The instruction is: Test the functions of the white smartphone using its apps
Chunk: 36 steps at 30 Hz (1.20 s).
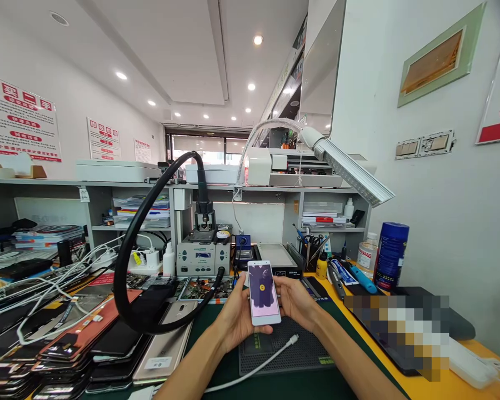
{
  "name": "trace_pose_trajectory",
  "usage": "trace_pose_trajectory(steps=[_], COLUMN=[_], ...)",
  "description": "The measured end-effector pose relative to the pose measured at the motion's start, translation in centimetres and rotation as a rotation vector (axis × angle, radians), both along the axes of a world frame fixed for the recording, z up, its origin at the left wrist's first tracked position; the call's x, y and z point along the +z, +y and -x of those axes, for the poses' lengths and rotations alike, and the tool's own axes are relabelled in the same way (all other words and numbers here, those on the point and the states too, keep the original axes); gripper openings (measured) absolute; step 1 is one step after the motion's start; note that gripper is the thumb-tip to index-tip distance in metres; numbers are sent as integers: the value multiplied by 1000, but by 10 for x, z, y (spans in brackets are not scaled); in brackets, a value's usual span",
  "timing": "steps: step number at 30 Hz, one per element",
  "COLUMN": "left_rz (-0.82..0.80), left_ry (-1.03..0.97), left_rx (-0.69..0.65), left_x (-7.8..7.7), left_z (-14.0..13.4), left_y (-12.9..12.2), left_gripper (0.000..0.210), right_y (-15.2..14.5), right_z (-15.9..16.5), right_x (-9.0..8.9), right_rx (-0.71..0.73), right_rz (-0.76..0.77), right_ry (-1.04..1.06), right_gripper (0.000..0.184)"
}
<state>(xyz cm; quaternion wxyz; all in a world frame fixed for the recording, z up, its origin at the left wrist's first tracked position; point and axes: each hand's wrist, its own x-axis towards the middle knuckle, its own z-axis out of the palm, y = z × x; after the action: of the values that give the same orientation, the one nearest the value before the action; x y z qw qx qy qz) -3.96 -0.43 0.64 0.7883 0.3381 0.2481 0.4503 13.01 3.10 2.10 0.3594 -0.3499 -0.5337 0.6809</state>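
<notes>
A white smartphone [264, 293] with a lit screen is held upright and slightly tilted over the workbench. The screen has a dark purple patch with a small yellow round mark, and pale pink below. My left hand [236, 314] is closed around the phone's left side, its fingers partly hidden behind it. On the other side, my right hand [296, 300] grips the phone's right edge. Below the hands lies a dark grey work mat [289, 347] on a green surface. A white charging cable [266, 364] runs across the mat, its plug end free.
Stacks of phones and phone parts [66, 339] fill the left. A thick black hose [127, 266] arches from a grey hot-air station [203, 258]. A lamp [350, 166] hangs overhead. A blue can [392, 255] and bottle stand right, near a pixelated patch.
</notes>
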Motion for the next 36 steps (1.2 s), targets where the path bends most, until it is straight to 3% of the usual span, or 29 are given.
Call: trace_pose_trajectory(steps=[3, 8, 12, 15, 25, 30, 36], left_rz=[26, 29, 3, -11, -32, -92, 11], left_ry=[6, -1, 5, 15, -3, 25, 43], left_rx=[17, 12, 2, -1, -22, -10, 19], left_x=[1, -1, 0, 2, -4, -4, -2], left_z=[0, 1, 2, 2, 3, 1, 0], left_y=[0, 1, 0, -3, 0, -1, -1], left_gripper=[68, 66, 66, 66, 36, 41, 35], right_y=[-2, -3, -1, 1, 1, 1, 2], right_z=[-2, -3, 0, 2, 2, 2, 2], right_x=[1, 1, -1, -2, 4, 2, 0], right_rx=[41, 90, 25, -23, 2, -24, -34], right_rz=[-60, -91, -51, -10, 74, 68, 59], right_ry=[-8, -22, -28, -31, 35, 17, 9], right_gripper=[36, 44, 37, 53, 54, 55, 52])
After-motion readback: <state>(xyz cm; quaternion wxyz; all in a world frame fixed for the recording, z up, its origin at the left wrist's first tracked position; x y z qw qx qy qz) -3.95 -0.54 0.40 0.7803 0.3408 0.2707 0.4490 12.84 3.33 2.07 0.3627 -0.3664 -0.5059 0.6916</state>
